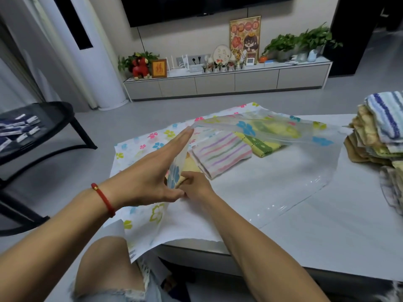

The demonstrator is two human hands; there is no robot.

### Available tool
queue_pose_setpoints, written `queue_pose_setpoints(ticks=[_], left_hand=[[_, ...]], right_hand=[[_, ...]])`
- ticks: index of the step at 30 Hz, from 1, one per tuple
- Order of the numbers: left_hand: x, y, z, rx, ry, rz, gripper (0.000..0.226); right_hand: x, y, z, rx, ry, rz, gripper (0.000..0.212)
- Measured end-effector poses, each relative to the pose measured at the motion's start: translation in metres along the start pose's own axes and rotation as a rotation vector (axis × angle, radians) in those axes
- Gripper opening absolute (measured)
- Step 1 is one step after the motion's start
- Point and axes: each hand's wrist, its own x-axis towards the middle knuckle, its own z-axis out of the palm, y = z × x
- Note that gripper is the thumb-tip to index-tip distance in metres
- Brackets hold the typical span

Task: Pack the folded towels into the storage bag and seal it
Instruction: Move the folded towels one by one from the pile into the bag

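A flower-printed clear storage bag [272,184] lies open on the white table [327,240]. Inside it lie a pastel-striped folded towel [222,153] and a yellow-green towel [265,147]. My left hand [157,173] is stretched flat, fingers straight, holding the bag's upper flap up at the mouth. My right hand [196,188] reaches inside the bag mouth, fingers closed on a yellow folded towel [189,168] under the flap. A pile of folded towels [377,136] stands at the table's right edge.
A black round side table [43,131] with small dark packets stands to the left. A low grey TV cabinet [229,81] with plants and ornaments runs along the far wall. My bare knee [104,264] is below the table's front edge.
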Motion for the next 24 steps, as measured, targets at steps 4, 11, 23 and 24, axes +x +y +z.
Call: queue_pose_setpoints(ticks=[4, 11, 23, 24], left_hand=[[0.000, 0.001, 0.003, 0.014, -0.022, 0.009, 0.120], [0.005, -0.002, 0.010, 0.071, 0.080, 0.000, 0.113], [0.023, 0.016, 0.021, 0.153, 0.095, -0.032, 0.105], [0.029, 0.020, 0.024, 0.198, 0.098, -0.037, 0.103]], right_hand=[[0.000, -0.011, -0.006, -0.110, -0.036, -0.084, 0.033], [0.006, 0.014, -0.067, -0.932, 0.432, -0.116, 0.041], [-0.088, 0.002, -0.153, -0.999, 0.237, -0.264, 0.036], [-0.107, 0.003, -0.170, -0.993, 0.252, -0.270, 0.033]])
